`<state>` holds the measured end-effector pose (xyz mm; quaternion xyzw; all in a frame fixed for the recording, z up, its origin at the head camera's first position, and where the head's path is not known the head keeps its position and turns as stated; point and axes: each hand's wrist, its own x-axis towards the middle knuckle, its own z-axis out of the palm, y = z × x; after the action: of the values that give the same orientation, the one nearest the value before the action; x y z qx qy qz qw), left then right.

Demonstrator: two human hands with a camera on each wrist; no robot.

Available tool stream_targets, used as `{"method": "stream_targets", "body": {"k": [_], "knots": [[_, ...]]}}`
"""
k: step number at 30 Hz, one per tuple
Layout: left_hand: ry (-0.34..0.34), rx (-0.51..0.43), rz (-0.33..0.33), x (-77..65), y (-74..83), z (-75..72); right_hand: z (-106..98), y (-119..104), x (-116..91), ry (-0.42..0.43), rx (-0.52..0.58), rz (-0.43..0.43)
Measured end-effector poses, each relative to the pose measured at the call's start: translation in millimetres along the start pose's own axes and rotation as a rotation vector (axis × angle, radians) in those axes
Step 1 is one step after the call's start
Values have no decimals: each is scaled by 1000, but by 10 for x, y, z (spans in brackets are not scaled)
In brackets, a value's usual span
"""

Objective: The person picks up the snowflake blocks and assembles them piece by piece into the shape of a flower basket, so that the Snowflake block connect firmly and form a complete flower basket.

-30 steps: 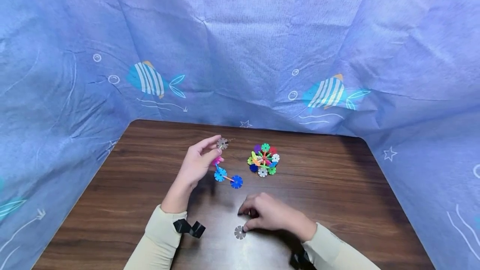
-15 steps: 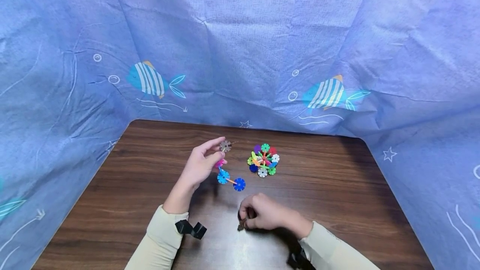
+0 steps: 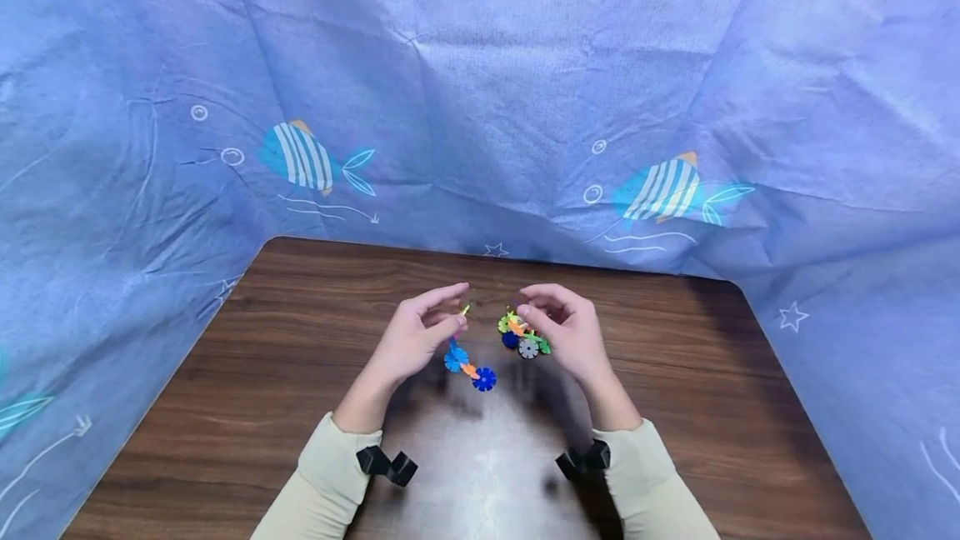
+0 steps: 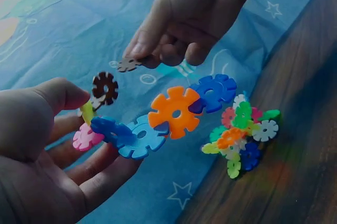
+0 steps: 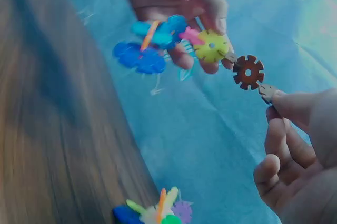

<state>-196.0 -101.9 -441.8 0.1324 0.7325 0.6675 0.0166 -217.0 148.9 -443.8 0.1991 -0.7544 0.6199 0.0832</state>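
My left hand [image 3: 416,336] pinches a chain of notched plastic discs by its yellow disc [image 4: 87,110]. From there run pink [image 4: 87,137], blue [image 4: 109,132], light blue [image 4: 141,141], orange [image 4: 175,124] and dark blue [image 4: 217,88] discs. A brown disc [image 5: 248,65] stands at the chain's other end, joined by a smaller-looking brownish piece. My right hand [image 3: 566,332] pinches a loose brown disc [image 4: 127,65] between thumb and fingers. It is close to the chain's brown end, with a gap visible in the left wrist view. The head view hides both brown discs.
A many-coloured cluster of joined discs [image 3: 528,348] stands on the dark wooden table [image 3: 315,290], partly behind my right hand in the head view. A blue cloth [image 3: 480,107] with fish prints hangs along the table's back and sides.
My right hand has picked the brown disc up from the table and carried it forward, up to the left hand. The left hand and its chain have shifted slightly right.
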Motion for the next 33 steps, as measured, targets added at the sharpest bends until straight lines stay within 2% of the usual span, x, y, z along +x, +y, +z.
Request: {"method": "stream_targets", "body": {"k": [2,6,12,17,26,33], "knots": [[-15,26,29,-3,-4,13,29,1,6,50,40,9],[-34,86,94,0,-4,23,78,21,-2,90,75,14],[-61,158,154,12,-17,2,80,40,12,85,56,-19],[-68,180,165,13,-35,12,80,83,28,37,24,-31],[0,248,144,26,-109,131,67,155,27,56,3,-26],[2,265,121,42,-157,177,35,217,25,16,10,-22]]}}
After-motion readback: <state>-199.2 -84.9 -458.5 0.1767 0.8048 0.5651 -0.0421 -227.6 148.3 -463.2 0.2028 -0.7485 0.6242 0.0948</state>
